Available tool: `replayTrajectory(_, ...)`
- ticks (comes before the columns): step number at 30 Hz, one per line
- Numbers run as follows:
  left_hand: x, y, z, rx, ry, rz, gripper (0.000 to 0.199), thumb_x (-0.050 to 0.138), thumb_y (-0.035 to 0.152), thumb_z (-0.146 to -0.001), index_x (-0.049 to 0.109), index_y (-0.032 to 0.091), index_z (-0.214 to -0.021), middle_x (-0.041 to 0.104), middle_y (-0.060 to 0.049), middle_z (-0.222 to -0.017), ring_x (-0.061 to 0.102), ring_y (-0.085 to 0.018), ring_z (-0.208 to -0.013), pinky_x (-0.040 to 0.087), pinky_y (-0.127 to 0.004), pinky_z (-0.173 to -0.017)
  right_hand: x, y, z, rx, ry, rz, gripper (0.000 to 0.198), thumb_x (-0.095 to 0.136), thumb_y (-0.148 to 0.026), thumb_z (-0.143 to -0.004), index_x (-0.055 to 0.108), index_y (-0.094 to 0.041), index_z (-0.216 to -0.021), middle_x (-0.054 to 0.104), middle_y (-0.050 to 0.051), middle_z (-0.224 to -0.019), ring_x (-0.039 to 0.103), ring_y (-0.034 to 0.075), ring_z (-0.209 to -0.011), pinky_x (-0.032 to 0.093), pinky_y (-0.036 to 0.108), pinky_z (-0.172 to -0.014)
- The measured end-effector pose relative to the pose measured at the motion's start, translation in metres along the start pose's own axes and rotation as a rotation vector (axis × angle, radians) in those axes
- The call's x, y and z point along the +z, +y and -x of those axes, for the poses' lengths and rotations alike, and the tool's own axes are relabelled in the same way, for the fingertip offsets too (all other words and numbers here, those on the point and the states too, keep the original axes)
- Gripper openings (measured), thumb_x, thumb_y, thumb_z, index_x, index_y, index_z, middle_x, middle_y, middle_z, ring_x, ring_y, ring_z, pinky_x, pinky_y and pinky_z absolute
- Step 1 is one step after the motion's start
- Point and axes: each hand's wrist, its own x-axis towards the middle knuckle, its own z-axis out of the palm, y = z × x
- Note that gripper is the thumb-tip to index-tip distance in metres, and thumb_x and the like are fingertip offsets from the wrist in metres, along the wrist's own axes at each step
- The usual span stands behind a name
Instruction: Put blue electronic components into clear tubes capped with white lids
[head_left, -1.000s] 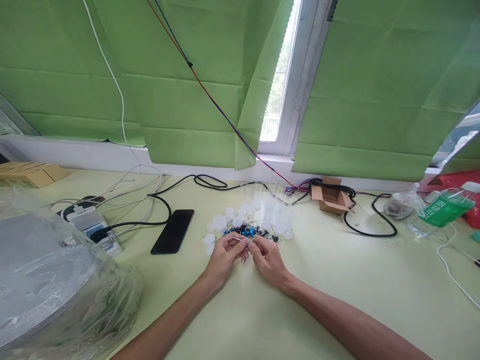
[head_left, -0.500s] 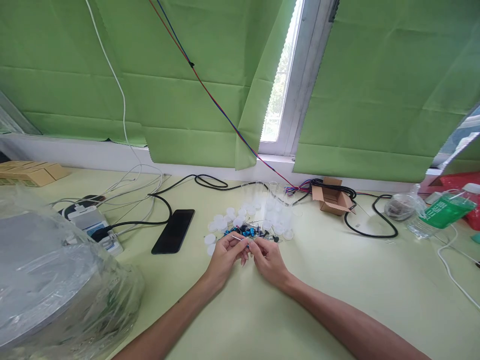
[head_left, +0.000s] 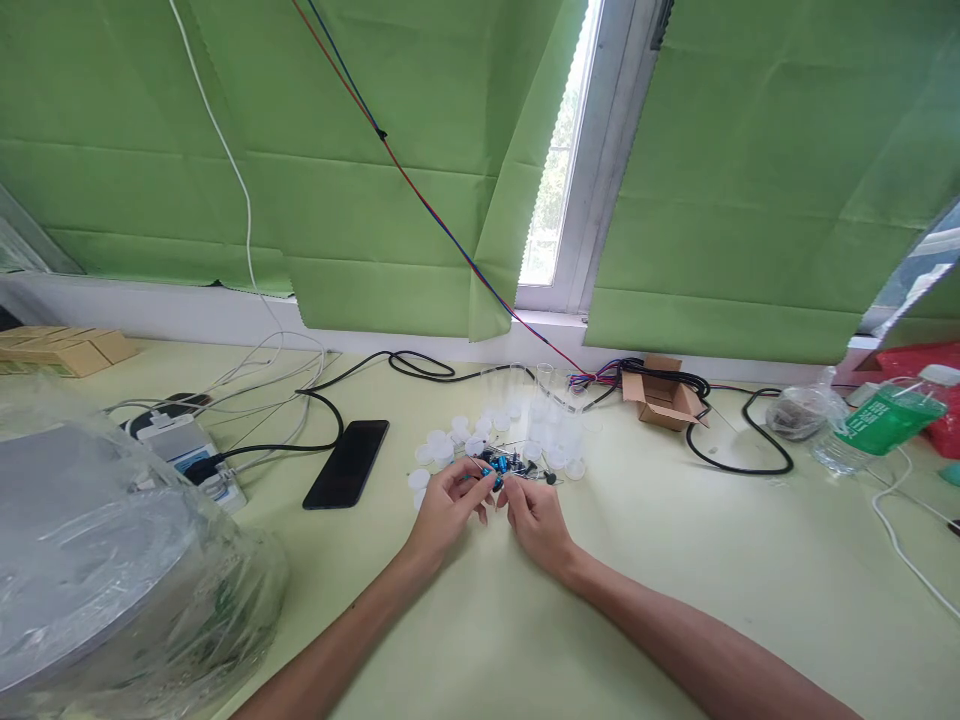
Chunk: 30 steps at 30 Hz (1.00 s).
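Observation:
My left hand [head_left: 448, 502] is closed in a pinch, with a thin metal wire or lead showing along its fingers. Close beside it, my right hand [head_left: 536, 518] also pinches with its fingertips, but what it grips is too small to make out. Small blue parts [head_left: 502, 463] with thin leads, looking like electronic components, lie in a pile just beyond the fingertips; some touch or overlap them in view. Black round-headed parts [head_left: 550, 478] lie at the pile's right side. Around it are scattered white round caps [head_left: 439, 446] and clear plastic tubes [head_left: 555, 430].
A black phone [head_left: 346, 464] lies left of the pile, near a power strip [head_left: 191, 455] with cables. A large plastic-wrapped object [head_left: 112, 560] fills the left front. Further right stand an open cardboard box [head_left: 664, 400] and a tilted bottle [head_left: 885, 420]. Black cable [head_left: 739, 470] runs along the back.
Both hands stay close together at the pile with small finger shifts. The long thin metal piece over the left fingers shows less, and blue parts show more between the fingertips.

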Motion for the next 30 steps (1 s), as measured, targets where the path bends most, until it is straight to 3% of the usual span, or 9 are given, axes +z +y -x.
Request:
replayTrajectory(3,-0.003,-0.003,-0.003,0.043,0.058,-0.08,0.024,0.074,0.04,-0.075,0.067,0.019,-0.085,0.063,-0.003,-0.08,0.06,-0.017,-0.065,0.048,-0.025,-0.049,0.001,0.001,0.002,-0.052,-0.005,0.057,0.055,0.033,-0.046,-0.1,0.058,-0.018,-0.06,0.044,-0.003,-0.046,0.039,0.01,-0.043,0.032,0.024,-0.05)
replayTrajectory(12,-0.007,-0.013,-0.003,0.161,0.104,-0.474,0.016,0.071,0.03,-0.075,0.074,0.021,-0.088,0.068,-0.004,-0.072,0.057,-0.018,-0.061,0.043,-0.028,-0.058,0.003,0.003,0.011,-0.346,-0.254,0.277,0.046,0.039,-0.034,-0.098,0.041,-0.021,-0.054,0.042,-0.003,-0.048,0.033,0.011,-0.045,0.024,0.027,-0.051)
replayTrajectory(16,-0.007,-0.017,-0.002,0.204,0.06,-0.561,0.014,0.068,0.029,-0.078,0.073,0.023,-0.09,0.071,-0.005,-0.083,0.057,-0.018,-0.062,0.043,-0.029,-0.061,0.002,0.0,0.011,-0.394,-0.271,0.288,0.042,0.039,-0.03,-0.098,0.042,-0.021,-0.057,0.046,-0.002,-0.049,0.036,0.011,-0.045,0.025,0.027,-0.052)
replayTrajectory(30,-0.011,-0.025,-0.003,0.203,-0.064,-0.776,0.012,0.057,0.026,-0.082,0.064,0.021,-0.091,0.066,-0.002,-0.088,0.051,-0.016,-0.063,0.043,-0.031,-0.064,0.002,-0.003,0.01,-0.568,-0.239,0.379,0.043,0.034,-0.029,-0.101,0.051,-0.019,-0.062,0.055,0.0,-0.051,0.046,0.01,-0.045,0.026,0.025,-0.049)
